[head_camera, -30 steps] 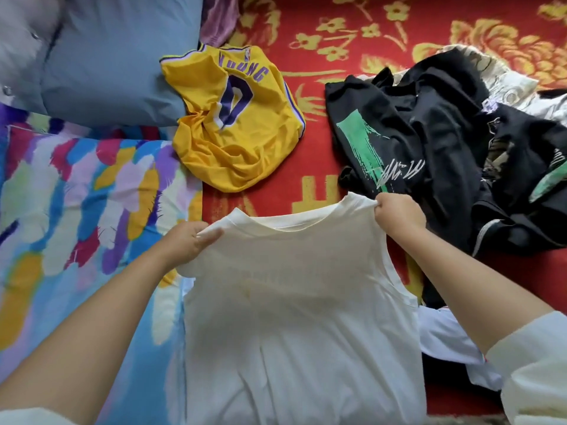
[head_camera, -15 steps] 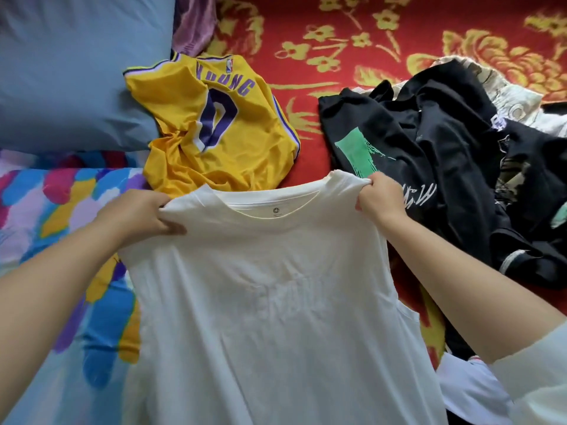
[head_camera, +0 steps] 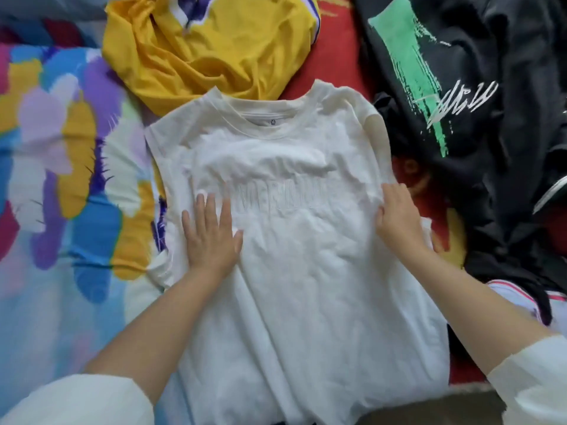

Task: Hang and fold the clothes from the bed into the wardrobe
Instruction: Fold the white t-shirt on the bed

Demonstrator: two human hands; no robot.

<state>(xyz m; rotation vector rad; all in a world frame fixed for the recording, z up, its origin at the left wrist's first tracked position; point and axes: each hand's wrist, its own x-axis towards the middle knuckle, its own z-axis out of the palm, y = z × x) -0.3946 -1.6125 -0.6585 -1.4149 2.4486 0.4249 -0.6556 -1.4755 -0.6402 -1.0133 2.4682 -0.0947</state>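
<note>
A colourful quilt (head_camera: 55,167) covers the left of the bed, and a yellow jersey (head_camera: 196,53) lies bunched just above the white shirt (head_camera: 306,286), whose collar overlaps the jersey's lower edge. The shirt lies front-up, spread flat on the bed; the step in hand looks like smoothing before the fold. The left hand (head_camera: 210,233) rests flat on the chest, fingers straight and spread, gripping nothing. The right hand (head_camera: 397,216) sits at the shirt's right edge with fingers bent over the cloth; whether it pinches the edge or only presses, I cannot tell. Next, the sides probably need folding inward. A black pile of clothes (head_camera: 478,124) lies to the right. The shirt's hem is cut off below, its raised lettering is unreadable, and no wardrobe shows.
</note>
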